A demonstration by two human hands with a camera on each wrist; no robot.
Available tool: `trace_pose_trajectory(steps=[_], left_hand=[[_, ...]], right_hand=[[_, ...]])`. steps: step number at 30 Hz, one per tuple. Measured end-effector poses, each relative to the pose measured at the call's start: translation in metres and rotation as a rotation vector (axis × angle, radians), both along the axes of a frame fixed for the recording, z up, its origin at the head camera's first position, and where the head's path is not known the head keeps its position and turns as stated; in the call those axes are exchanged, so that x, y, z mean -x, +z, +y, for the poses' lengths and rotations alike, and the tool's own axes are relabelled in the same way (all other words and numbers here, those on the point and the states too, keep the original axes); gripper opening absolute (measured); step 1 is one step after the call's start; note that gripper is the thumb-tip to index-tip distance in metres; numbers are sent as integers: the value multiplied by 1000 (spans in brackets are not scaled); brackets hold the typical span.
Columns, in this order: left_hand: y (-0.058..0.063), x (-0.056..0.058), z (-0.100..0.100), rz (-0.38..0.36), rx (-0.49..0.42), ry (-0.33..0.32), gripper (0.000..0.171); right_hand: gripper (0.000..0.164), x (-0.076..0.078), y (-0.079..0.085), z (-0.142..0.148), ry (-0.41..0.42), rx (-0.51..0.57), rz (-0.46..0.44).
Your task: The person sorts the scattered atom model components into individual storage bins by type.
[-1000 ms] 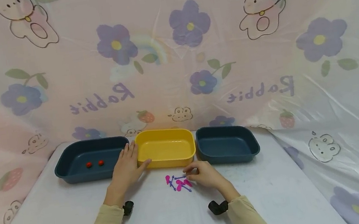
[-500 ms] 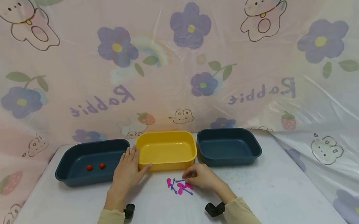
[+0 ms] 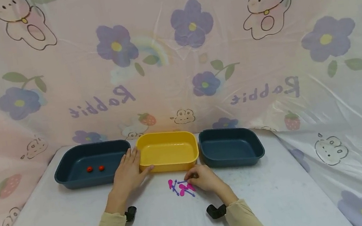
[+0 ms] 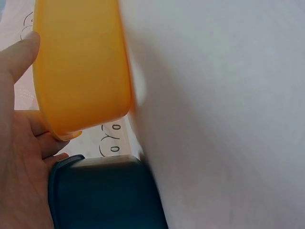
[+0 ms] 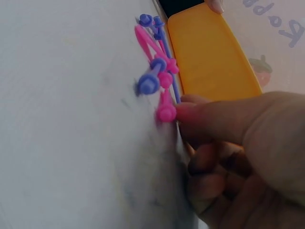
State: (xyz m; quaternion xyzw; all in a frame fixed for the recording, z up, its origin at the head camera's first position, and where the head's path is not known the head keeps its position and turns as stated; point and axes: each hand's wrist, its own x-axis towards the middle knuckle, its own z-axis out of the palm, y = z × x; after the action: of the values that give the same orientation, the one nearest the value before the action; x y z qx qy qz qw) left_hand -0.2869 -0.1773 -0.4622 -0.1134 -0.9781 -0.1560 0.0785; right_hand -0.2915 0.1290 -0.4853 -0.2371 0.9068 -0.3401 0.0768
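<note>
The right hand (image 3: 204, 178) pinches — apparently, contact half hidden — one end of a purple stick (image 3: 182, 182); pink pieces (image 3: 182, 192) lie beside the grip, so lifting could drag them along. Beyond, the left hand (image 3: 127, 173), straight-fingered, touches the yellow tray (image 3: 169, 153).

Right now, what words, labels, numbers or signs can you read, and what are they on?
"Rabbit", mirrored: left part of the backdrop cloth.
"Rabbit", mirrored: right part of the same cloth.
Part of a "Rabbit" also shows in the right wrist view.
None readable: yellow bin, dark bins, pink pieces, purple pieces.
Too small to tell: black wrist devices.
</note>
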Motion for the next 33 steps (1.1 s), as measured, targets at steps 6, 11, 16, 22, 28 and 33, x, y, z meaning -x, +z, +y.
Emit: trace_pose_trajectory(steps=[6,11,16,22,28,33], left_hand=[[-2,0,0,-13,-11,3,92],[-2,-1,0,-16,-11,11,92],[-3,1,0,-7,-3,7,92],[-2,1,0,3,-5,2,91],[-5,1,-1,2,1,8,92],[-5,1,-1,6,-2,8,92]], right_hand=[[10,1,-2,-1,8,-15,10],[9,2,-5,-2,13,-29,12],[8,1,-3,-2,-2,-18,-7],[8,-1,-2,-1,-22,-12,-21],[9,-2,-3,-1,-17,-24,8],[10,-2,-3,-2,-1,-46,29]])
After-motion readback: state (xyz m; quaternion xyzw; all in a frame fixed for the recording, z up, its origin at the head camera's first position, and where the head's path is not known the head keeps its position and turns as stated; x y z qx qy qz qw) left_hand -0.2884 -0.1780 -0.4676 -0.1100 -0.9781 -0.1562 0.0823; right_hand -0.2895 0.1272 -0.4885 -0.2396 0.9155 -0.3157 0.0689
